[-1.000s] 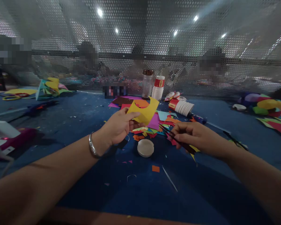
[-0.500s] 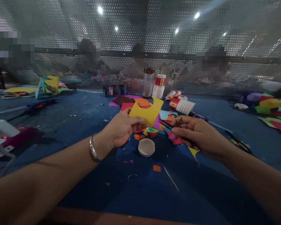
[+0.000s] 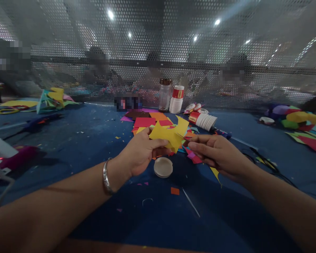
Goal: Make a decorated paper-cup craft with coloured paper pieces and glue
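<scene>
"Closer together than half a second ago, our hands now work at the yellow paper [image 3: 167, 137]; the tip of our slim dark tool [image 3: 183, 137], then just beside the right edge, overlaps it."

"How are our fingers set?"

"Left hand [image 3: 142, 151]: thumb and fingers pinching the paper's lower left, raised above the blue table [image 3: 94, 218]. Right hand [image 3: 217, 151]: fingers closed round the tool, hiding most of it, so we cannot tell how its ends stand."

"What lies around us?"

"Behind the paper, partly blocked by it, coloured sheets [image 3: 144, 122] spread out. Nearer us sit a white disc [image 3: 163, 167] and an orange square [image 3: 175, 190]."

"And farther off?"

"A clear bottle [image 3: 164, 99] stands beside an upright cup stack [image 3: 176, 104]; another stack [image 3: 205, 121] lies on its side, right of them. Behind everything, a perforated panel [image 3: 160, 45] veils blurred people."
</scene>
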Demonstrator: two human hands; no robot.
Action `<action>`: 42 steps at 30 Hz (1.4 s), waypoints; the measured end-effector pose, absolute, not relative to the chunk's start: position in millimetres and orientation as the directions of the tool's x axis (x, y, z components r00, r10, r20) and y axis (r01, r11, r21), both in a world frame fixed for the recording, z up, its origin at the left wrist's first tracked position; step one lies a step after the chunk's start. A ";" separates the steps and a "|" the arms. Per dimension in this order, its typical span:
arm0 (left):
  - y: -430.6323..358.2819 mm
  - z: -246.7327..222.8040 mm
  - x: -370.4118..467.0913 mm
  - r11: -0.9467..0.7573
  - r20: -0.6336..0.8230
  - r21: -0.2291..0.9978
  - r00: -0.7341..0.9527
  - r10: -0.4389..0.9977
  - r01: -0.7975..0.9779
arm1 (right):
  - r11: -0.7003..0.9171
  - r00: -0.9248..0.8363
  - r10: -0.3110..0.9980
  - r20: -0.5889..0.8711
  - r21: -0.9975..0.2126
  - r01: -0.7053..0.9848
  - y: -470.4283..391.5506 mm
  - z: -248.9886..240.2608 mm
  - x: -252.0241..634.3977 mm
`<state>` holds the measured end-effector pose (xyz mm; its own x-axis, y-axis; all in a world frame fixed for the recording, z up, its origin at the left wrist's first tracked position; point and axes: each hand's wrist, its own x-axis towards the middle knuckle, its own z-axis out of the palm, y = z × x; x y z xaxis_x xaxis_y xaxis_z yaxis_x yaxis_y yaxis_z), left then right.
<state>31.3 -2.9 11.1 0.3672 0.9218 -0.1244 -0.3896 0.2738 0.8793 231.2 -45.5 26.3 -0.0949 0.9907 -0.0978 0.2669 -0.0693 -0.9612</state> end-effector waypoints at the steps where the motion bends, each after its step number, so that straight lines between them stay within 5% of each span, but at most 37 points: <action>1: -4.1 10.8 32.5 0.278 -0.128 0.877 0.368 0.921 -0.392 | -0.067 -0.104 0.990 -0.097 -0.963 0.260 -45.6 26.3 230.5; 42: -6.3 13.1 32.3 0.106 -0.013 0.958 0.329 0.944 -0.267 | -0.129 -0.233 0.962 -0.145 -0.988 0.082 -48.4 27.6 232.2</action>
